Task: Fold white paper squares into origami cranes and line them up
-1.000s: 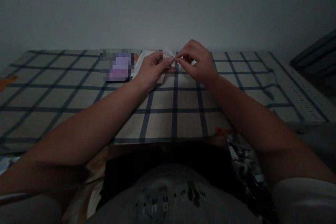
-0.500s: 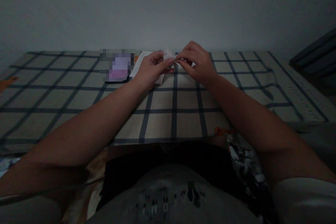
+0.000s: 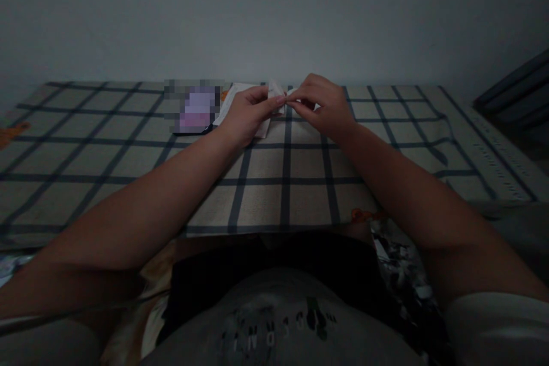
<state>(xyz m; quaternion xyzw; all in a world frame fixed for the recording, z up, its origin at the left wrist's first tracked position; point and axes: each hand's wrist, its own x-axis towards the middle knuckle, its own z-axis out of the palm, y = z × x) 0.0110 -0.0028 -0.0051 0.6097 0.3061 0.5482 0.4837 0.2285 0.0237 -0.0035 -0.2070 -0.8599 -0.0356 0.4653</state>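
Note:
My left hand [image 3: 253,108] is closed on a small piece of thin white paper or tissue [image 3: 275,89], held between thumb and fingers. My right hand [image 3: 321,100] meets it from the right, thumb and forefinger pinched at the edge of the white piece. The fingertips of both hands nearly touch. Under and behind my left hand lies a white printed sheet or packet [image 3: 231,97], partly hidden by the hand. Just what the white piece is, I cannot make out in this dim light.
A phone-like object [image 3: 197,108] with a blurred, purplish face lies left of my left hand. The checked tablecloth [image 3: 304,194] covers the table up to a plain wall [image 3: 274,17]. Orange items show at the left edge [image 3: 12,134] and at the front edge [image 3: 362,215].
The white piece in my left hand has shifted shape a little, now standing more pointed. My right hand has dipped slightly, its pinch still by my left fingertips.

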